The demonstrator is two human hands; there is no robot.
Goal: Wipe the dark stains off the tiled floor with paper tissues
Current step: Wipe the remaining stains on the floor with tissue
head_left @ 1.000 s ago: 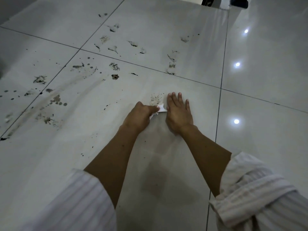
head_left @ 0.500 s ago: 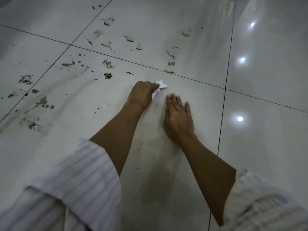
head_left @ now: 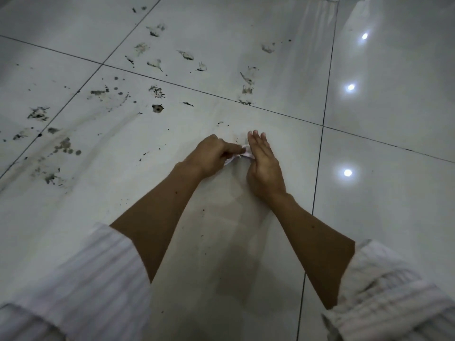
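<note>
So the paper tissue (head_left: pixel 240 155) is scrunched up small and sits right between the two hands, down on the tiled floor (head_left: pixel 394 217) near the middle of the big tile. The left hand (head_left: pixel 213 155) has its fingers curled round the tissue, gripping the left part of it, knuckles up. Only a little white crumple pokes out past the fingers on the right side. The right hand (head_left: pixel 262 163) is just beside it with straight fingers held together, turned partly on its edge, and the tissue touches its thumb side. Can't really tell whether the thumb is pinching the tissue, it's hidden behind the hand.

The dark stains (head_left: pixel 156 92) are mostly ahead and off to the left of the hands, spread across several tiles: splotches, drips and some long grey smears. A few tiny specks lie just ahead of the tissue, and some more near the left forearm. Both arms come in from the bottom with pale striped sleeves (head_left: pixel 93 274) rolled up above the forearms. To the right there are three bright light reflections (head_left: pixel 347 172) on the glossy tile, well apart from the hands
</note>
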